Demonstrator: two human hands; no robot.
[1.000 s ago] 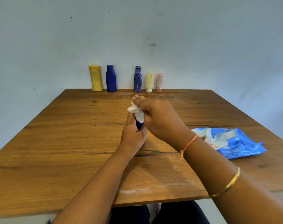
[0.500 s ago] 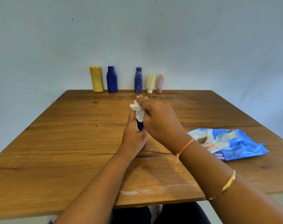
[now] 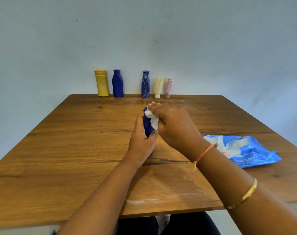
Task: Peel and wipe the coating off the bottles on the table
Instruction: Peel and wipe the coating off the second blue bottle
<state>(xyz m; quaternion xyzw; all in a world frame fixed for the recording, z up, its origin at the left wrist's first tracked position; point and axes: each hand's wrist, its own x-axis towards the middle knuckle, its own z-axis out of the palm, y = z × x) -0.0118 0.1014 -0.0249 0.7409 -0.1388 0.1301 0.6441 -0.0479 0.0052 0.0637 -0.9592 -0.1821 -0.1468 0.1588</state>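
Hands meet over the middle of the wooden table [image 3: 73, 150], and between them we hold a dark blue bottle [image 3: 146, 125] roughly upright, its base down near the tabletop. Our left hand [image 3: 141, 141] grips the lower part of it, fingers curled round the body. Our right hand [image 3: 174, 128] pinches a white wipe [image 3: 152, 120] and presses it against the upper right side of the bottle, just below the neck; the fingertips reach past the top. How the right thumb lies we cannot tell, as the back of the hand hides it.

Along the far edge, against the pale wall [image 3: 161, 39], five more containers stand in a row: a yellow bottle [image 3: 101, 83], a plain blue bottle [image 3: 118, 83] just beside it, then after a gap a streaked blue bottle [image 3: 145, 84], a cream tube [image 3: 158, 87] and a pink tube [image 3: 168, 87], the last three marked with whitish lines.

To our right lies a blue pack of wet wipes [image 3: 249, 150], flat on the table, its flap open. Whitish smears mark the wood near the front edge and near the back row. On our right arm sit an orange thread [image 3: 203, 153] at the wrist and a gold bangle [image 3: 248, 194] further up.
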